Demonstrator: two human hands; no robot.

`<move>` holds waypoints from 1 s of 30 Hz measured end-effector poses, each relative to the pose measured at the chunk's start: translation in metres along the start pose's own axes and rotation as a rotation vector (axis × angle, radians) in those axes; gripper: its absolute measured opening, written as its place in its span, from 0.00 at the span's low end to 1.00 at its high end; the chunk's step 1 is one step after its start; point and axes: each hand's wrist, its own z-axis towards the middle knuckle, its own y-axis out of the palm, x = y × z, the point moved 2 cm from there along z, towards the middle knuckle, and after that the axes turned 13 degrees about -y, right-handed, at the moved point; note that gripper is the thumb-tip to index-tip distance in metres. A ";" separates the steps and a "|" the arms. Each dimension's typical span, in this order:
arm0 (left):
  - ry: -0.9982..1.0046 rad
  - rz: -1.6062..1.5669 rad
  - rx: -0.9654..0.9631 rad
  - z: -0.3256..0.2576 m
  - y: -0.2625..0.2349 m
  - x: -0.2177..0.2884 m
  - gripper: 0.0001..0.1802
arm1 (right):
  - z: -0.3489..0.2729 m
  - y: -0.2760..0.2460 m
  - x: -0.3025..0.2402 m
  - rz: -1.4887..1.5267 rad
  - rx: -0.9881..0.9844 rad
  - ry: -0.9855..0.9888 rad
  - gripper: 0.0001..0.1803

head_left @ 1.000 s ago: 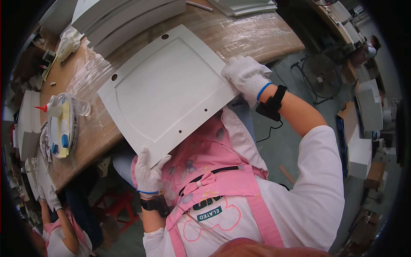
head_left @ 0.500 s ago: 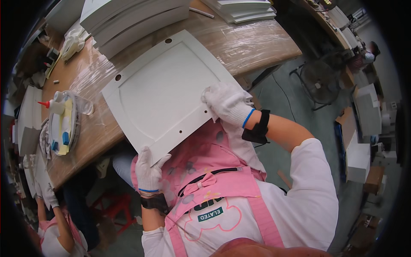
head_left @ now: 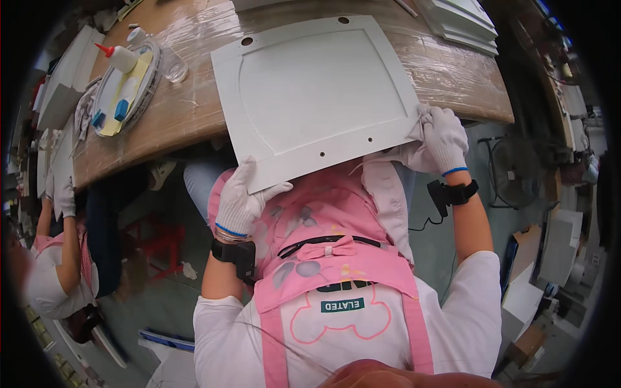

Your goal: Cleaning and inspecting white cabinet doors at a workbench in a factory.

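A white panel [head_left: 323,84] with a recessed middle lies on the table, its near edge jutting out over my lap. Two larger holes pierce its far edge and two small ones its near edge. My left hand [head_left: 242,200], in a white knit glove, grips the near left corner, thumb on the underside or edge and fingers along the side. At the near right corner, my gloved right hand [head_left: 445,137] is closed on a pale cloth [head_left: 419,127], bunched against the panel's edge. More white fabric hangs below that hand; I cannot tell whether it is the same piece.
The table [head_left: 187,119] is wrapped in clear film. At left stands an oval tray [head_left: 154,81] with a red-tipped bottle [head_left: 121,58] and blue blocks. Stacked white panels [head_left: 459,22] sit far right. A fan [head_left: 511,171] stands right; a co-worker [head_left: 61,258] works at left.
My right hand has moved from the panel's near edge to its right corner with the cloth. The view has shifted, and the panel appears turned straighter. My left hand keeps its corner.
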 end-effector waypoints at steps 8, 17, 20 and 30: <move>0.088 -0.022 -0.102 -0.002 0.004 -0.003 0.26 | 0.005 -0.005 -0.147 0.527 0.173 -0.422 0.13; 0.222 -0.014 -0.079 0.013 -0.031 0.004 0.17 | -0.034 -0.011 -0.256 0.390 0.362 -1.130 0.14; 0.176 0.138 0.000 -0.005 0.003 -0.003 0.23 | -0.026 -0.007 -0.165 0.356 0.338 -0.947 0.17; 0.118 0.098 -0.032 -0.007 -0.003 0.004 0.24 | -0.023 0.025 0.101 1.735 0.188 0.344 0.15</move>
